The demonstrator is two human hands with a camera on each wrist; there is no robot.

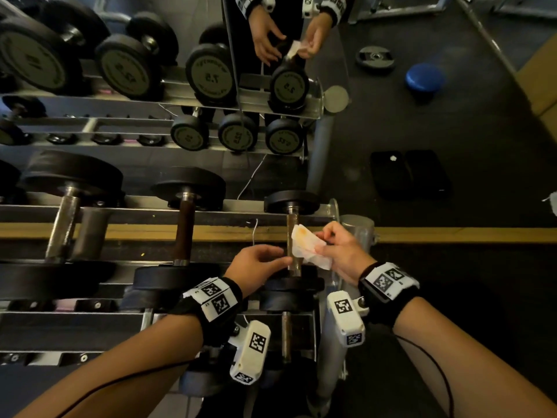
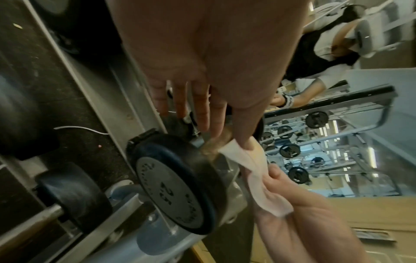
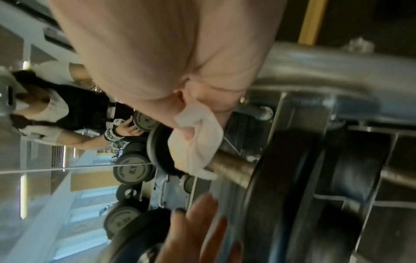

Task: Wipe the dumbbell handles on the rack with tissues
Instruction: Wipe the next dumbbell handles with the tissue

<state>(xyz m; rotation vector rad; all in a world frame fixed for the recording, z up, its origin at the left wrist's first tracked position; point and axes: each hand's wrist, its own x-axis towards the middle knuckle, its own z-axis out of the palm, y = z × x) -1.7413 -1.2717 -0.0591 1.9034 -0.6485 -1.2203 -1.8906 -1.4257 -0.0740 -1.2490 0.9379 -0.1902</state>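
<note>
On the rack (image 1: 156, 210) the dumbbell (image 1: 291, 236) lies rightmost, two bigger dumbbells (image 1: 187, 224) to its left. The tissue (image 1: 307, 246) lies against its handle (image 1: 291, 260), between the left hand (image 1: 256, 263) and right hand (image 1: 340, 251). A mirror (image 1: 271, 55) stands behind the rack.

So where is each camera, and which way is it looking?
Head: worn on the head, looks down at the rack; both forearms, left hand and right hand show.
Left wrist: looks along the straight left fingers at the tissue.
Right wrist: looks along the right hand pinching the tissue beside the dumbbell handle.
All three share the tissue.

Black wristbands (image 1: 211, 309), white marker tags, white wrist cameras (image 1: 250, 352).
</note>
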